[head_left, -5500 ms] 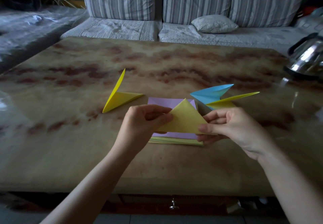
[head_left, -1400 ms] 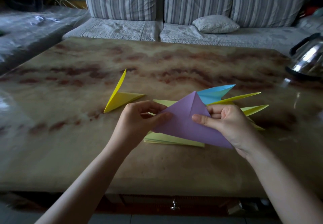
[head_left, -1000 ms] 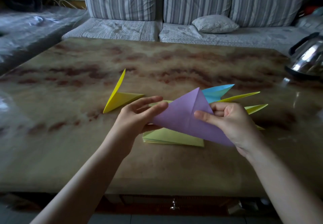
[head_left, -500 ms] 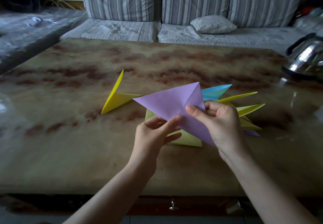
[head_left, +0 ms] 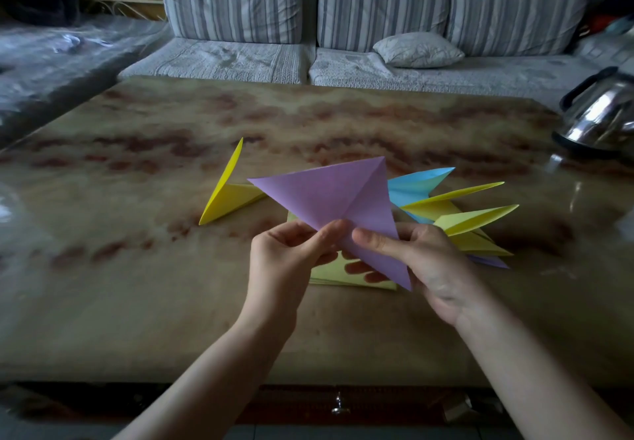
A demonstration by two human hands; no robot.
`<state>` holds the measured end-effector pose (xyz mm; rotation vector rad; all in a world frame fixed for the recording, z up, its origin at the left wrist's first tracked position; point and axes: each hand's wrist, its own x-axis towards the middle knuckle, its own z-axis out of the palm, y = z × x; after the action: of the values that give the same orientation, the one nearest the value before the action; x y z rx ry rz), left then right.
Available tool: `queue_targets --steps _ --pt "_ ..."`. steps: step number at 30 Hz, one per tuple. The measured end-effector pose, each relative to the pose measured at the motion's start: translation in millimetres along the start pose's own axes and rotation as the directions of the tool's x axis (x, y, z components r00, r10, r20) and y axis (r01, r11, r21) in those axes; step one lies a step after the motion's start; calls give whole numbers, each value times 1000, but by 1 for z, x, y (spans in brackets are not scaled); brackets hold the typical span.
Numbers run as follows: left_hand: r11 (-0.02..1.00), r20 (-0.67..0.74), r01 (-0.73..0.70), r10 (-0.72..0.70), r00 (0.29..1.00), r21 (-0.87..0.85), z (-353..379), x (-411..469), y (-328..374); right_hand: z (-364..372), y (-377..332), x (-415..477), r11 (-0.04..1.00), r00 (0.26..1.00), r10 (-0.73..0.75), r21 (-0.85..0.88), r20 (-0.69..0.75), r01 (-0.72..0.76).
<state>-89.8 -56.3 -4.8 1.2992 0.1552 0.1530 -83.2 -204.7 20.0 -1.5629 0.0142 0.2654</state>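
Observation:
A purple folded paper (head_left: 329,196) is held up above the marble table (head_left: 137,285), its creases meeting near my thumbs. My left hand (head_left: 288,261) pinches its lower edge from the left. My right hand (head_left: 425,261) pinches it from the right, thumb on top. Under the hands lies a stack of pale yellow-green sheets (head_left: 339,273). A folded yellow piece (head_left: 230,196) stands to the left. To the right lie a folded blue piece (head_left: 415,187), two folded yellow pieces (head_left: 473,220) and a purple tip (head_left: 490,261) beneath them.
A steel kettle (head_left: 600,113) stands at the table's right edge. A striped grey sofa (head_left: 377,28) with a small cushion (head_left: 417,50) runs behind the table. The near table edge shows a drawer knob (head_left: 338,407) below it.
The yellow piece I held earlier is now on the right pile. I picked up the purple sheet, and it has spread wider, its left point swung out. My left hand moved down beside the right.

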Motion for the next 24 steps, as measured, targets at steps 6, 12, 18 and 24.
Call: queue_targets --steps 6,12,18,24 --pt "994 15 -75 74 997 81 0 -3 -1 1 0 0 999 999 33 -22 9 -33" --pt "994 30 -86 84 996 73 0 -3 0 1 1 3 998 997 58 -15 57 -57" --pt "992 -3 -94 95 996 79 -1 -3 1 3 3 4 999 998 -22 -23 63 24" --pt "995 -25 -66 68 997 69 -4 1 5 -3 2 2 998 992 -46 -34 117 50"
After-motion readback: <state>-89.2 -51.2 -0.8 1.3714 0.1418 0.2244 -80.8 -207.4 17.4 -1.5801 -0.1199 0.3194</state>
